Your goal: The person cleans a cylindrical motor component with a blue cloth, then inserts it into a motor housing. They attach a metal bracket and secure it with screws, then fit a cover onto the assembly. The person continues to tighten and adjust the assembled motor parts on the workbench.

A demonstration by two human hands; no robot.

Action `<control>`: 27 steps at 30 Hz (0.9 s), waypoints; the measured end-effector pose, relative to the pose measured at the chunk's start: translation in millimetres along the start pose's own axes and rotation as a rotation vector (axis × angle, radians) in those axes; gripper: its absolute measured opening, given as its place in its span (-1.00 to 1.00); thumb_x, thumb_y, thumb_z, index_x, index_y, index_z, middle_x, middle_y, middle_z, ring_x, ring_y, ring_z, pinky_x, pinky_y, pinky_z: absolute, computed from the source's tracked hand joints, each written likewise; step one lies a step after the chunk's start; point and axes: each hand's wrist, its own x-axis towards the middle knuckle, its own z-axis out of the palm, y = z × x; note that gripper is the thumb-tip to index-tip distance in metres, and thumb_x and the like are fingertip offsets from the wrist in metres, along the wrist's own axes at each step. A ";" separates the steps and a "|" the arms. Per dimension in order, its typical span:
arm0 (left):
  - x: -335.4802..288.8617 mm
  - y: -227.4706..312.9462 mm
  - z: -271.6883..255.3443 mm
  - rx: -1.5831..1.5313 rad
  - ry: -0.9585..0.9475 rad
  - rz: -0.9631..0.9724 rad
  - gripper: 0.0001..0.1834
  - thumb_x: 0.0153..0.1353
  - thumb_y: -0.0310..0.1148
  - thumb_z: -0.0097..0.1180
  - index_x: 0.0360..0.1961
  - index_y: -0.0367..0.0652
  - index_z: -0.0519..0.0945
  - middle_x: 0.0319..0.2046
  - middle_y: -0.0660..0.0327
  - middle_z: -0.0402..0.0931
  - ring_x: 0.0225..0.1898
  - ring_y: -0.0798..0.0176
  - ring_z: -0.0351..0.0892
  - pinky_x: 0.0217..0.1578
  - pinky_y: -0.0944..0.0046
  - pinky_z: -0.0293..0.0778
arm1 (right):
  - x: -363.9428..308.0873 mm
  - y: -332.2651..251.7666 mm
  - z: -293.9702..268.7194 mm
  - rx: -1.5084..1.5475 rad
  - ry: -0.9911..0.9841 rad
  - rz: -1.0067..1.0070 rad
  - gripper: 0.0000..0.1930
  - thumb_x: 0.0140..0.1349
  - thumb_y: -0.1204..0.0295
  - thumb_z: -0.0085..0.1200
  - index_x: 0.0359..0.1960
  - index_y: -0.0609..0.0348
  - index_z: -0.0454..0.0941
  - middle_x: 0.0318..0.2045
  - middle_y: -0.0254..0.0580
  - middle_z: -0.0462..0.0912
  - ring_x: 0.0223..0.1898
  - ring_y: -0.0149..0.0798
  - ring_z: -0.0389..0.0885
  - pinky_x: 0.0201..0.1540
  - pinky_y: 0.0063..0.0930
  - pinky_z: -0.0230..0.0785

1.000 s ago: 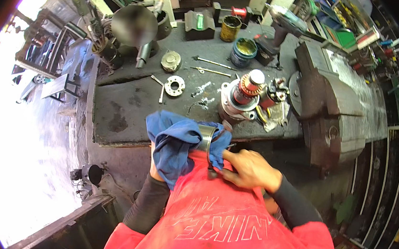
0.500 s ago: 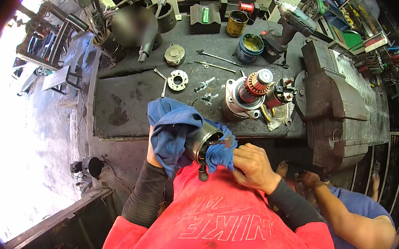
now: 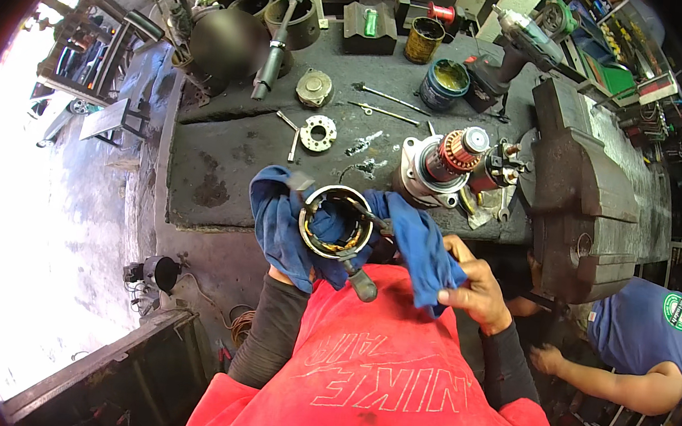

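Note:
A cylindrical metal motor housing [image 3: 304, 219] is held over the bench's near edge, its open end facing up, a cable lug with a dark rubber grommet sticking out at its lower rim. My left hand [image 3: 292, 277] grips it through a blue cloth [image 3: 276, 221]; the cloth hides nearly all its fingers. To the right, my right hand [image 3: 481, 292] pinches the end of a blue cloth [image 3: 414, 235] stretched beside the housing. Blue fabric also shows inside the bore. Whether it is all one cloth I cannot tell.
On the bench [image 3: 217, 139] stand an armature in its end housing [image 3: 454, 162], a solenoid [image 3: 499, 169], a ring plate [image 3: 317, 133], a round cover [image 3: 314, 88], long bolts [image 3: 389, 96] and grease tins [image 3: 444, 86]. A vise [image 3: 585, 195] is at right; a co-worker [image 3: 636, 344] crouches below.
The housing has turned from tilted rightward to open end up. My right hand has moved right and slightly down, drawing the cloth out from beside the housing. The co-worker has shifted.

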 end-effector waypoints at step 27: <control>-18.1 -17.6 3.2 0.118 0.193 -0.077 -0.44 0.32 -0.20 0.24 0.22 -0.36 0.49 0.14 -0.06 0.58 0.13 -0.09 0.59 0.20 0.00 0.52 | 51.8 24.1 79.3 0.244 0.196 0.439 -0.51 0.53 0.00 0.06 -0.17 0.26 0.72 -0.43 -0.45 0.65 -0.47 -0.62 0.44 -0.43 -0.65 0.30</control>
